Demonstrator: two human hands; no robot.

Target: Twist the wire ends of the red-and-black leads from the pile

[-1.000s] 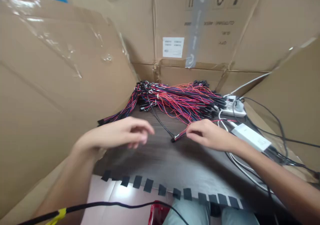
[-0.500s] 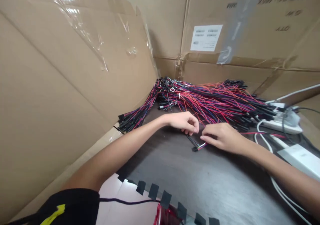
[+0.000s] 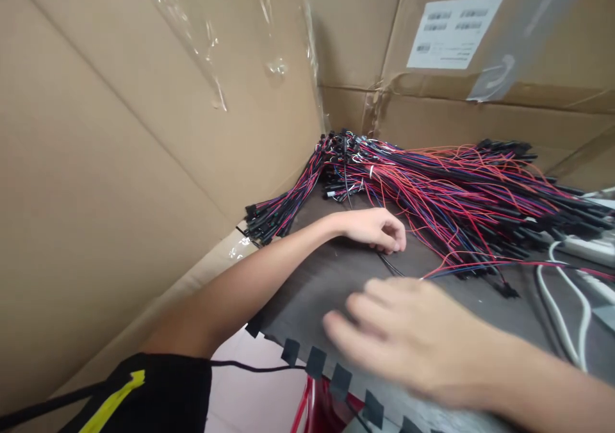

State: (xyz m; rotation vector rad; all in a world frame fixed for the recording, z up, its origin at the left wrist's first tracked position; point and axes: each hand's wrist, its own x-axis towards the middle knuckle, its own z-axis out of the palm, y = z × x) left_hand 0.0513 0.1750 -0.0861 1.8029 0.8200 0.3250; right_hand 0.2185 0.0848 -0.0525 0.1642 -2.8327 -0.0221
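Observation:
My left hand point(image 3: 372, 228) rests low over the dark table, its fingers curled and pinched on a thin black cable point(image 3: 393, 266) that runs out below them. My right hand point(image 3: 408, 334), blurred by motion, is nearer the camera above the table's front part. Its fingers look loosely spread, with nothing visible in them. Red and blue wires point(image 3: 446, 269) pass just behind the right hand and stretch to the right; the hand hides the cable's connector end. Beyond both hands lies a large pile of wire harnesses point(image 3: 432, 193) with black sleeves and connectors.
Cardboard walls point(image 3: 168, 132) enclose the left and back. A smaller harness bundle point(image 3: 273, 218) leans at the left. White cords point(image 3: 560, 311) and a power strip point(image 3: 589, 248) sit at the right. Black tape pieces point(image 3: 316, 361) line the front table edge point(image 3: 273, 338).
My right hand has left the connector end and come toward the camera and down. My left hand keeps its pinch on the cable. The view has shifted, so the pile appears farther right.

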